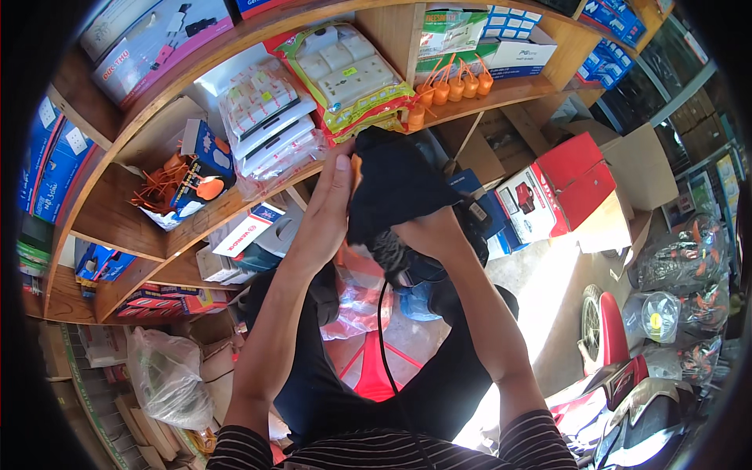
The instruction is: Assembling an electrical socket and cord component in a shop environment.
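Note:
A piece of black cloth (pixel 395 180) is held up in front of me, below the shelf edge. My left hand (pixel 333 205) closes on its left side, thumb pointing up along the edge; the other fingers are mostly hidden. A small strip of orange (pixel 356 174) shows between this hand and the cloth. My right hand (pixel 429 233) reaches up to the cloth's lower right edge, its fingers hidden under or inside the fabric. Just below hangs a dark fuzzy bundle (pixel 388 252), and a thin black cord (pixel 381 313) runs down from there toward my lap.
Wooden shelves (pixel 192 227) curve ahead, carrying wrapped socket panels (pixel 345 66), orange bulb-shaped items (pixel 454 88) and boxes. A red-and-white box (pixel 540 192) stands at right. Below are a red stool (pixel 374 376) between my legs and a clear plastic bag (pixel 168 376); a motorbike (pixel 603 376) is at right.

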A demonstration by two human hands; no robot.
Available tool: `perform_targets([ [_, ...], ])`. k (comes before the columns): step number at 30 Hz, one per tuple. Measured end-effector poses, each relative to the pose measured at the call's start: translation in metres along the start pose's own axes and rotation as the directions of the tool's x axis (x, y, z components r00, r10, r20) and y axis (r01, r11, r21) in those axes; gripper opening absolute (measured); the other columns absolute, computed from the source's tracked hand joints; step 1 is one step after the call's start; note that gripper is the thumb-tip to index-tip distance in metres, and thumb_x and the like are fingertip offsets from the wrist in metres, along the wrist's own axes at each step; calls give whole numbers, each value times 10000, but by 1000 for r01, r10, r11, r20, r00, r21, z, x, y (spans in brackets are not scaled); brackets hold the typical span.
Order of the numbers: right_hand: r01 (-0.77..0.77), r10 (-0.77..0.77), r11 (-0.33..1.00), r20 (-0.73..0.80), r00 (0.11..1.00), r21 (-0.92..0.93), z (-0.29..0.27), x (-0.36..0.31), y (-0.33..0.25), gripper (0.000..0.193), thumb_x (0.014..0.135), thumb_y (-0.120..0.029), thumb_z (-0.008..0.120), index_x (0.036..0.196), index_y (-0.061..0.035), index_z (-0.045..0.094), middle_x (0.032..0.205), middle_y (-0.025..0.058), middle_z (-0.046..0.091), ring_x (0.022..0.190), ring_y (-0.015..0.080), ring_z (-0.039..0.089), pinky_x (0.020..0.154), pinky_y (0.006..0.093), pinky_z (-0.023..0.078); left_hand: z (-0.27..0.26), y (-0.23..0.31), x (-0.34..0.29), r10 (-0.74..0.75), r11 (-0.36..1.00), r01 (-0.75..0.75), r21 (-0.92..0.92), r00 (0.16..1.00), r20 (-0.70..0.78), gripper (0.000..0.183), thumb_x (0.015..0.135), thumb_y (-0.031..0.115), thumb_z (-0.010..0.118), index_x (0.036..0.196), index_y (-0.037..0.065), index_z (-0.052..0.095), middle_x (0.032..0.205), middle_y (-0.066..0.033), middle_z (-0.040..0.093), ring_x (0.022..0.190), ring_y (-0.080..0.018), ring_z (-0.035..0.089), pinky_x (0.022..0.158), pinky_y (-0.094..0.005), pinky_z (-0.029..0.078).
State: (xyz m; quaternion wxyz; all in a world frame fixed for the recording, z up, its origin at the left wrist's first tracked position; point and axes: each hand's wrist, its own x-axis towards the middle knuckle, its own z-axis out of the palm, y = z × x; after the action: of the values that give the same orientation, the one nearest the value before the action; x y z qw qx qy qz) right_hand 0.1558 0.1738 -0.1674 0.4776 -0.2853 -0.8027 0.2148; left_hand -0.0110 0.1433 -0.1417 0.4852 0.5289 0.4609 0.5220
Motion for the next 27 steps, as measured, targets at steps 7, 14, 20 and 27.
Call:
perform_targets([
  [7,-366,460,854,-209,863,370,1,4,-4,230,801,-33,687,1030,-8,691,1025,138,692,989,302,659,868,362,503,9,-3,-3,142,980,-163,115,975,171,446,1084,386,393,1380,54,431,1288,-86,516,1234,-111,436,1068,-243,298],
  [14,-90,110,977,-96,989,193,4,4,1,195,834,-10,647,1026,19,657,1039,119,686,957,251,658,864,355,500,9,3,-4,-232,955,237,-181,972,46,400,1084,315,372,1393,70,435,1265,-69,547,1209,-133,478,1053,-262,340],
  [20,-318,422,829,-141,896,460,4,2,-4,234,774,2,684,1006,-4,657,1033,143,656,971,339,629,892,356,491,13,-1,-1,-52,977,62,-203,997,50,457,1063,380,387,1363,49,479,1269,-72,562,1164,-116,524,1000,-270,408],
  [27,-59,59,981,6,998,185,-2,4,-2,240,744,-31,740,974,-25,672,1081,124,663,948,327,634,867,359,499,6,-4,0,-196,933,185,-309,981,-7,526,1045,401,420,1435,51,454,1321,-82,568,1210,-150,533,1058,-282,378],
])
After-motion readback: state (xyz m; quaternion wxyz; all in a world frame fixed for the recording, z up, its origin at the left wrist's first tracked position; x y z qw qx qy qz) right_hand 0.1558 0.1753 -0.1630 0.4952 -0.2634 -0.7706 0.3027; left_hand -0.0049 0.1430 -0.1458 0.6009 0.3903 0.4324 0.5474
